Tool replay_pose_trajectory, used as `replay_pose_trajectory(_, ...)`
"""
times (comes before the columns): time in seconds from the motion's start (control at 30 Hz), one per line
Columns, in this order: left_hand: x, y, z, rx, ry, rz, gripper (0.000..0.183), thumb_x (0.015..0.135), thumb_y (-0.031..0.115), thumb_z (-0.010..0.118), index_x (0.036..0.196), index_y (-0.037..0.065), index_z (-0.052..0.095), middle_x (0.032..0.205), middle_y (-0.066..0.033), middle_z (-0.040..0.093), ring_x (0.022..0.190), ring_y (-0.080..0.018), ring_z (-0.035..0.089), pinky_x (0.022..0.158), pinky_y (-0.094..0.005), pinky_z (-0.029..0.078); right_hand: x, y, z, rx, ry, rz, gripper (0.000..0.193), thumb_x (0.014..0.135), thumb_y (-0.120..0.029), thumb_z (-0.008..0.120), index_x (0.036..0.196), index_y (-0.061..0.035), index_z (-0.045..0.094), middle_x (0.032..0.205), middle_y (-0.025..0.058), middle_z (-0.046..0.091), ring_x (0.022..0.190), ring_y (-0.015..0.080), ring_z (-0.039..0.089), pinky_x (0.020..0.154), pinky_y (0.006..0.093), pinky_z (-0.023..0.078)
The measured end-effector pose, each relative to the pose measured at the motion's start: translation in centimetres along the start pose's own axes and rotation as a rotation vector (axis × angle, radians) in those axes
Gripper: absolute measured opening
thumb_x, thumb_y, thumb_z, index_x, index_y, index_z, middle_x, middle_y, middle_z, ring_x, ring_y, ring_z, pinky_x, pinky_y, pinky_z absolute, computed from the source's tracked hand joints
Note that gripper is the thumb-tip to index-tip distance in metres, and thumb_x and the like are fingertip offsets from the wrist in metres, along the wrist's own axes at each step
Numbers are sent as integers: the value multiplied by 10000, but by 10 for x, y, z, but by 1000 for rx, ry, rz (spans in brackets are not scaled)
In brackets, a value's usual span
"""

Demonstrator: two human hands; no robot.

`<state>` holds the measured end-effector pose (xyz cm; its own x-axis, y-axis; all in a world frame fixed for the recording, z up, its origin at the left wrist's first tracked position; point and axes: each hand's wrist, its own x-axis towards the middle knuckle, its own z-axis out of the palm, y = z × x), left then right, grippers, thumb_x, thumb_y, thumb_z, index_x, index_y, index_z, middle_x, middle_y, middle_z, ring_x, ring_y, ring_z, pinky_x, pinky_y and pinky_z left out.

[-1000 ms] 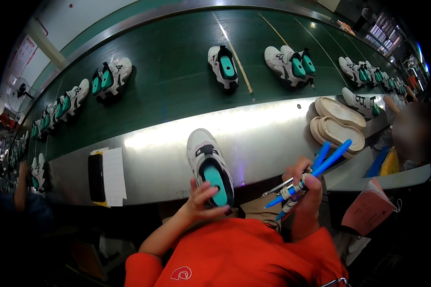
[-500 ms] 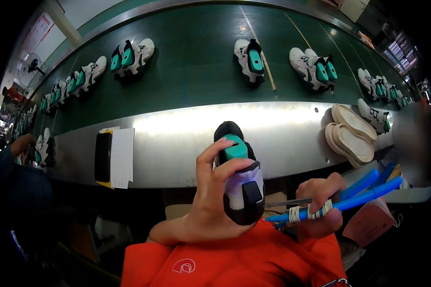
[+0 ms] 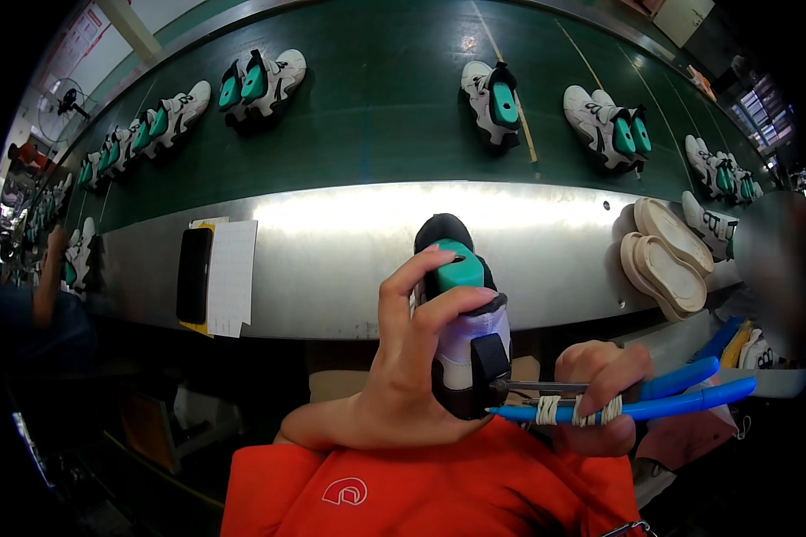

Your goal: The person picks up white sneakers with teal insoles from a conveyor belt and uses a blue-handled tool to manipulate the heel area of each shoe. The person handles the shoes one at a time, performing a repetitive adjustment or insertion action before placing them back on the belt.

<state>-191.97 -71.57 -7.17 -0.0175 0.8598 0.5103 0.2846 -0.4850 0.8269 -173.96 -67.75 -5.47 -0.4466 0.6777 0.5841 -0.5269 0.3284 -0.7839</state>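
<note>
A white and black sneaker (image 3: 471, 345) is upright in front of my chest, its heel toward me and a green last (image 3: 458, 271) inside. My left hand (image 3: 407, 376) is closed around its left side, two fingers lying over the last and collar. My right hand (image 3: 604, 376) grips a bundle of slim blue-handled tools (image 3: 663, 407) wound with pale bands. One has a thin metal shaft (image 3: 546, 387) with a dark end at the heel's lower right; a blue point lies just below. Whether either tip presses on the shoe, I cannot tell.
A metal ledge (image 3: 331, 268) edges the green conveyor belt (image 3: 376, 116), which carries several similar sneakers (image 3: 493, 103). On the ledge lie a black phone (image 3: 193, 276), a paper sheet (image 3: 233, 277) and cream soles (image 3: 663, 268). A co-worker's arm (image 3: 49, 277) is at far left.
The metal shaft's dark end has come in against the heel's lower right, and the blue handles have swung lower. My view has shifted slightly. The co-worker's hand at far left has risen.
</note>
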Motion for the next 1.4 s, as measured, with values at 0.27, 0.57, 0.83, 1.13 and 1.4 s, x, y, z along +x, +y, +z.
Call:
replay_pose_trajectory(0.27,-2,-4,-3,-2,20,12,725,544,62,766,1177,103,414,1232,-225,281,1177,-411,308,894,-428,393,2,9,7,-10,28,-51,259,796,-269,635,798,-31,535,547,36,524,401,131,435,371,249,321)
replay_pose_trajectory(0.57,16,3,-15,6,-23,-34,796,506,96,800,1185,55,386,1190,-216,313,1184,-374,297,883,-410,396,50,-17,12,-320,-200,40,244,745,-283,661,727,-59,564,556,50,526,415,165,484,393,239,345)
replay_pose_trajectory(0.83,25,-13,-24,-31,-20,-46,903,494,143,828,1247,83,333,1245,-179,253,1111,-302,386,886,-352,398,70,-6,19,-417,-223,31,201,700,-174,685,765,-38,553,652,45,544,449,104,454,420,215,345)
replay_pose_trajectory(1.13,27,-18,-33,8,9,-8,922,487,191,835,1248,72,330,1236,-171,263,1138,-308,351,906,-356,382,75,8,1,-158,-195,-73,232,711,-239,662,741,-45,537,619,39,533,456,76,447,425,189,319)
replay_pose_trajectory(1.4,-37,-42,-16,122,100,287,709,554,217,799,1161,171,434,1220,-176,338,1133,-336,393,937,-471,357,10,49,-47,-92,708,133,266,871,-305,402,721,-85,392,572,-4,332,442,57,321,406,196,257)
